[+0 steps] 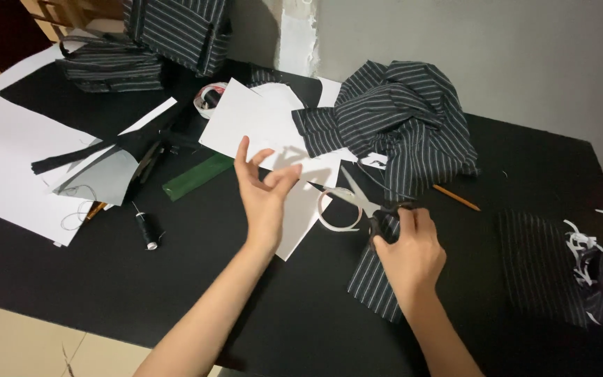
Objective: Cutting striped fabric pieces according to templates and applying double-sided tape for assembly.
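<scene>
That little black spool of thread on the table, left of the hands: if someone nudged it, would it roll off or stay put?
The thread spool lies on its side on the black table, so a sideways nudge would probably make it roll. It looks small and light, so a slight touch may move it. A loose thread end trails from it, which might drag or unwind a little as it rolls.

one pair of scissors [357,199], one pencil [456,197], one black thread spool [148,231], one green ruler [197,176], two hands

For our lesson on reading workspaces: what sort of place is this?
Probably a home sewing or pattern-cutting table: black pinstriped fabric, metal scissors with black handles in the right hand, white paper pattern pieces, a black thread spool.
</scene>
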